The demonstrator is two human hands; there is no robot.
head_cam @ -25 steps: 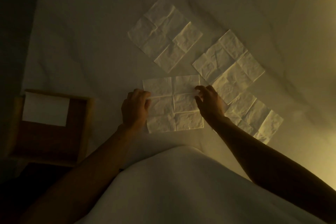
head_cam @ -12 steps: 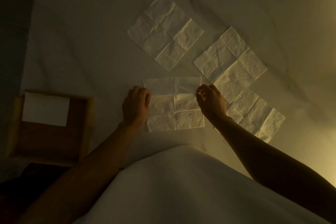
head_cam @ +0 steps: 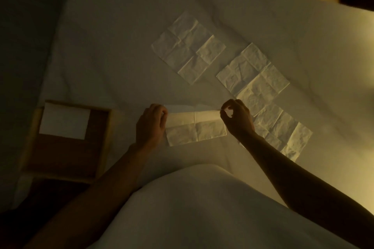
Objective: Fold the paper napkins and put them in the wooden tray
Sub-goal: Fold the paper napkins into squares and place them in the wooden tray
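A white paper napkin lies in front of me on the white cloth, its far edge lifted and turned toward me. My left hand pinches the napkin's left far corner. My right hand pinches the right far corner. The wooden tray sits at the left with one folded napkin in its far part. Three unfolded napkins lie further out: one at the centre back, one to the right, one at the near right.
A white cloth covers the table, whose left edge borders a dark floor. My white garment fills the lower middle. A warm light falls from the right.
Both hands have taken hold of the napkin's far corners and lifted the far edge, folding it toward me. The napkin lay flat before.
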